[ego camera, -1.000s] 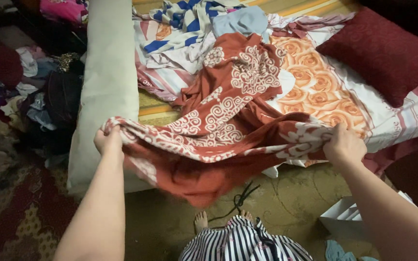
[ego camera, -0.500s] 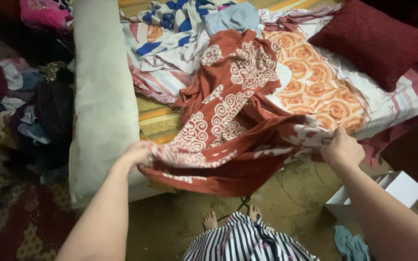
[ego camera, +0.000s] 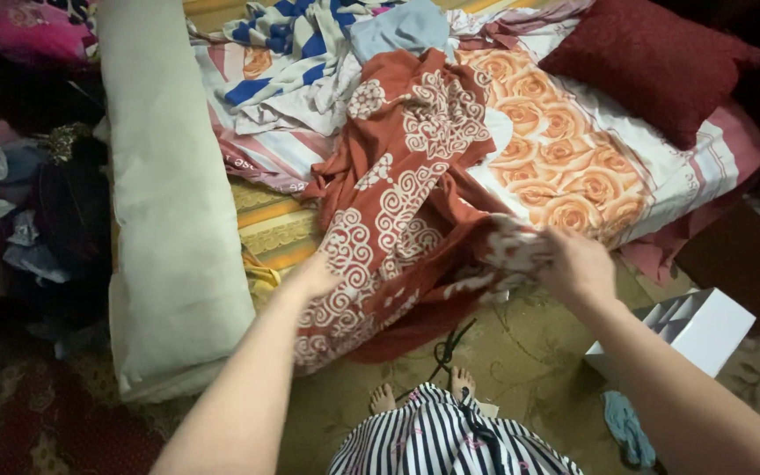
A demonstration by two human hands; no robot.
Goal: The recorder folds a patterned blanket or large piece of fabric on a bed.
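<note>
rust-red patterned cloth [ego camera: 398, 211], item in hand: our left hand [ego camera: 314, 277] and right hand [ego camera: 573, 264] each grip an edge, mostly unfolded, crumpled across the bed [ego camera: 661, 167].

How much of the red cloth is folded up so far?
Not much looks done: most of the red cloth lies spread across the bed. In hand: the left hand and right hand grip its near edge. Left: the clothes pile.

Rust-red cloth [ego camera: 398, 211] with white swirl pattern. Sheet [ego camera: 573, 167] white with orange roses. Cushion [ego camera: 653, 62] dark red. Bolster [ego camera: 164, 220] pale grey-green. Blue-white checked garment [ego camera: 292, 44]. Black-white striped skirt [ego camera: 442, 440].
</note>
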